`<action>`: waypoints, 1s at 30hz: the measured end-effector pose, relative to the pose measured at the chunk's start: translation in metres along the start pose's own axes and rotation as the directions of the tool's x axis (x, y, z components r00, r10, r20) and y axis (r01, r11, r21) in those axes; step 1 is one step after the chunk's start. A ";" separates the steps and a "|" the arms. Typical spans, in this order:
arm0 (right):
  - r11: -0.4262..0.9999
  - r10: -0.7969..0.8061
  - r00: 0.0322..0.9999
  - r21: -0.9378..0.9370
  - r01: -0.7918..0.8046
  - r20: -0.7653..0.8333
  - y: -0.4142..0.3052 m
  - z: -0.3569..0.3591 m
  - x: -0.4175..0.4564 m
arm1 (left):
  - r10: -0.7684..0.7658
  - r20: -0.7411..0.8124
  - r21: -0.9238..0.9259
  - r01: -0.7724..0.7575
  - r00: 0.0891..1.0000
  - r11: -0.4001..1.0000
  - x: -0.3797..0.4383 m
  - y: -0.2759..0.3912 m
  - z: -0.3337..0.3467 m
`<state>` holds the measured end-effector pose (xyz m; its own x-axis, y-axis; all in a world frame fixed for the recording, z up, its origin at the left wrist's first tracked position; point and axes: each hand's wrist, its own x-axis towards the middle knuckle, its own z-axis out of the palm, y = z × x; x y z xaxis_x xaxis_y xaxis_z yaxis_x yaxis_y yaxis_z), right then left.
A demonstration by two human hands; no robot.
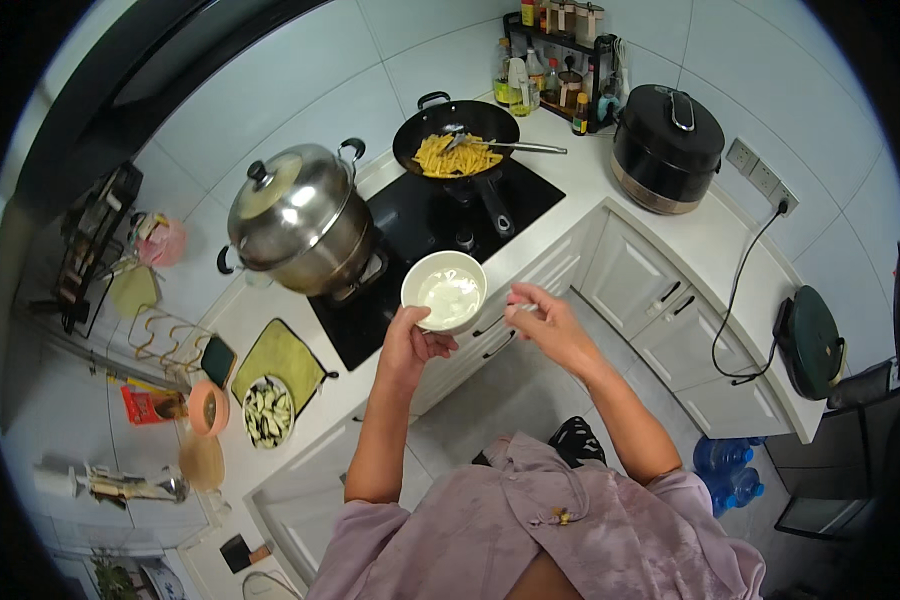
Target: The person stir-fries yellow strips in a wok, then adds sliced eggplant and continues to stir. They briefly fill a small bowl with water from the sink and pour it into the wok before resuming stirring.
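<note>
My left hand (pixel 412 335) holds a white bowl (pixel 445 291) of clear liquid by its rim and side, above the counter's front edge. To the right of the bowl is my right hand (pixel 538 319), raised with bent fingers and not touching it; whether something small is between the fingertips cannot be told. Beyond the bowl, a black wok (pixel 457 120) stands on the black cooktop (pixel 412 214) with yellow strips of food (pixel 457 157) and a metal spatula (pixel 529 145) in it. A lidded steel steamer pot (pixel 300 217) stands to its left.
A plate of cut eggplant (pixel 268 412) and a green cloth (pixel 281 360) lie on the left counter, beside a pink bowl (pixel 208 409). At the back are a rack of condiments (pixel 559 67) and a black rice cooker (pixel 667 150). Blue water bottles (pixel 724 469) stand on the floor at right.
</note>
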<state>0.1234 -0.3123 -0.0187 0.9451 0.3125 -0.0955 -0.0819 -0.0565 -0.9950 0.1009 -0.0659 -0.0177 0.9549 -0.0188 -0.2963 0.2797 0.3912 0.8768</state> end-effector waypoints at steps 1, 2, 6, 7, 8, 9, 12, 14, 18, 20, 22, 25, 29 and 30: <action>0.991 -0.079 0.996 -0.111 0.074 -0.040 -0.003 -0.011 0.018 | 0.006 0.003 0.012 -0.006 1.000 1.000 0.018 0.011 0.001; 0.964 -0.160 0.985 -0.225 0.141 -0.070 -0.007 -0.021 0.036 | 0.006 0.013 0.037 -0.006 1.000 0.999 0.037 0.022 0.002; 0.978 -0.203 0.975 -0.072 0.197 -0.088 -0.032 -0.058 0.105 | 0.012 -0.059 0.066 -0.008 0.998 0.998 0.106 0.062 0.019; 0.979 -0.204 0.977 -0.028 0.203 -0.066 -0.034 -0.067 0.121 | 0.020 -0.092 0.112 -0.010 0.996 0.994 0.125 0.070 0.021; 0.978 -0.206 0.978 0.017 0.207 -0.043 -0.035 -0.076 0.137 | 0.021 -0.141 0.117 -0.004 0.990 0.993 0.143 0.077 0.023; 0.975 -0.210 0.977 0.064 0.211 -0.021 -0.037 -0.086 0.152 | 0.026 -0.182 0.142 0.001 0.983 0.990 0.159 0.087 0.029; 0.978 -0.128 0.987 0.175 0.110 0.097 -0.048 -0.111 0.188 | 0.057 -0.331 0.288 0.043 0.942 0.957 0.209 0.110 0.044; 0.980 -0.102 0.982 0.188 0.071 0.162 -0.048 -0.130 0.210 | 0.107 -0.400 0.374 0.056 0.910 0.926 0.251 0.120 0.038; 0.969 -0.111 0.965 0.242 0.052 0.237 -0.059 -0.168 0.240 | 0.203 -0.547 0.419 0.055 0.812 0.906 0.334 0.143 0.007; 0.962 -0.105 0.960 0.271 0.032 0.259 -0.057 -0.184 0.254 | 0.322 -0.610 0.516 0.054 0.724 0.855 0.365 0.150 0.008; 0.963 -0.084 0.961 0.268 0.011 0.264 -0.060 -0.201 0.263 | 0.332 -0.621 0.529 0.067 0.710 0.846 0.388 0.158 0.009; 0.958 -0.074 0.965 0.286 -0.001 0.252 -0.053 -0.218 0.276 | 0.244 -0.590 0.440 0.053 0.769 0.896 0.417 0.175 -0.004; 0.955 -0.048 0.972 0.297 -0.023 0.229 -0.049 -0.233 0.286 | 0.158 -0.493 0.203 -0.063 0.855 0.977 0.427 0.187 0.008; 0.957 -0.053 0.973 0.290 -0.015 0.226 -0.049 -0.234 0.289 | 0.110 -0.531 0.119 -0.054 0.840 0.991 0.425 0.190 0.013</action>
<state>0.4749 -0.4413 0.0091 0.8520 0.5215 -0.0461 -0.1841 0.2159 -0.9589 0.5615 -0.0113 0.0278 0.7805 0.5157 -0.3535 0.2373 0.2789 0.9306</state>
